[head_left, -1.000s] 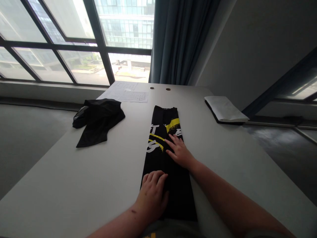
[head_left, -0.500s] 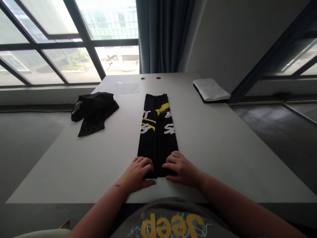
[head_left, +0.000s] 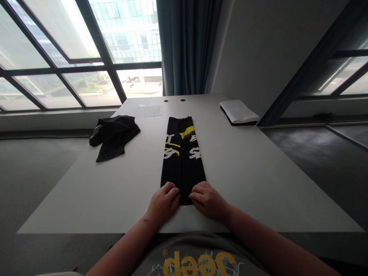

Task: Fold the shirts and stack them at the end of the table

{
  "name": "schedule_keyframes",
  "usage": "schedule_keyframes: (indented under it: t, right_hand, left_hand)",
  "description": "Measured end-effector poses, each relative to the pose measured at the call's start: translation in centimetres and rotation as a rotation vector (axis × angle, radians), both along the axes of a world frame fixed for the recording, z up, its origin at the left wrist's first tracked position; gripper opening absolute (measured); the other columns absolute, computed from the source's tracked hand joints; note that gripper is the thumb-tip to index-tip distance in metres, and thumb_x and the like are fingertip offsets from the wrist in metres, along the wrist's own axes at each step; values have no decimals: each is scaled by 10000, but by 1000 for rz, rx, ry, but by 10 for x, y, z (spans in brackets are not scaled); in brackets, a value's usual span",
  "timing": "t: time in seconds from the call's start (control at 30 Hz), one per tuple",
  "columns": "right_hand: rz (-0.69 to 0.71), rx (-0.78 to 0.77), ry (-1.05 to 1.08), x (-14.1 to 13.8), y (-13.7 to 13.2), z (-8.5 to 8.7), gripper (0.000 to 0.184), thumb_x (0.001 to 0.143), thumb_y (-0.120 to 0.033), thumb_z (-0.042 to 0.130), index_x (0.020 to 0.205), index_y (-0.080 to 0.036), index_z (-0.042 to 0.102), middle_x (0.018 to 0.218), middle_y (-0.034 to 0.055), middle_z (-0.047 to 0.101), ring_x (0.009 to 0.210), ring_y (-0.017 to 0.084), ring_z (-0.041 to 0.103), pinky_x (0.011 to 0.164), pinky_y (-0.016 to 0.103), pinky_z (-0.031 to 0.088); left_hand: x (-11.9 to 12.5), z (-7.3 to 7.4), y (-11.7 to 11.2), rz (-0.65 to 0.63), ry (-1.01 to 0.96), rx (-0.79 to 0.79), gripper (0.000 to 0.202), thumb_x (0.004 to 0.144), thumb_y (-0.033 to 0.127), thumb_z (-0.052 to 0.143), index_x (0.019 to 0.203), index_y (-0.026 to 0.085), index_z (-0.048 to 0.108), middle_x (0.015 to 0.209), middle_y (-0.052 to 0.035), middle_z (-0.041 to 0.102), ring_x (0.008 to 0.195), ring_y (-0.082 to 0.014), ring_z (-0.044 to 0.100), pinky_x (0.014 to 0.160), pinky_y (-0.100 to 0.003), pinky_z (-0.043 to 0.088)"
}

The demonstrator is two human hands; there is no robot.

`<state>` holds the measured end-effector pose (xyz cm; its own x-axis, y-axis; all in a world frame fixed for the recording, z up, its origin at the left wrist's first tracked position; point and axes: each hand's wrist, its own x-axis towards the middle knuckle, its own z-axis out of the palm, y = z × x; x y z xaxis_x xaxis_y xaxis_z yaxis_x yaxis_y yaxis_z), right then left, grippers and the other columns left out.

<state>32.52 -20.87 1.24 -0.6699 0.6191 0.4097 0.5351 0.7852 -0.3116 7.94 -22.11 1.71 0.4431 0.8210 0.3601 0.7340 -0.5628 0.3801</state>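
Observation:
A black garment [head_left: 182, 168] with white lettering and yellow stripes lies folded in a long narrow strip, pointing away from me; its exact kind is hidden by the folding. At its near left corner my left hand [head_left: 164, 201] has its fingers curled over the cloth, thumb tucked in. My right hand [head_left: 209, 200] pinches the near right corner in the same way, fingers closed. Between the two hands the bottom edge of the cloth still shows, flat on the white table [head_left: 247, 180].
Crumpled black cloth [head_left: 116, 134] lies to the left on the table. Paper sheets [head_left: 146, 110] are at the far left, near two round holes in the tabletop. A folded white cloth over something black [head_left: 239, 111] sits at the far right. Windows and a blue curtain [head_left: 188, 50] stand behind.
My fingers and thumbs, spread on the garment's near end before, have closed on its corners. The garment itself stays in place on the table; the camera view has tilted up slightly.

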Motion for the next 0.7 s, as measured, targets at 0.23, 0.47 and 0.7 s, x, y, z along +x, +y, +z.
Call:
schedule_keyframes:
  t: [0.23, 0.47, 0.7]
  right_hand:
    - [48, -144, -14, 6, 2, 1, 97, 866, -127, 718, 913, -203, 681, 978, 35, 665, 902, 189, 574, 853, 350, 407]
    - [42, -154, -3, 13, 5, 0, 204, 940, -141, 677, 1130, -208, 705, 1068, 68, 667, 962, 206, 599, 896, 351, 505]
    - [-160, -41, 58, 22, 1, -14, 502, 872, 54, 467, 1245, -201, 687, 1157, 106, 665, 1074, 240, 613, 969, 413, 555]
  left_hand:
    - [-13, 2, 6, -240, 130, -152, 216, 870, 316, 783, 1065, 269, 704, 1197, -34, 692, 1095, -229, 637, 964, -407, 541]
    - [-21, -11, 11, -236, 115, -64, 292, 948, 181, 647, 1217, 268, 719, 1266, -54, 709, 1125, -216, 678, 995, -374, 582]
    - [-48, -2, 22, -132, 212, -77, 551, 825, -25, 531, 1255, 278, 694, 1345, -49, 691, 1220, -246, 647, 1051, -447, 542]
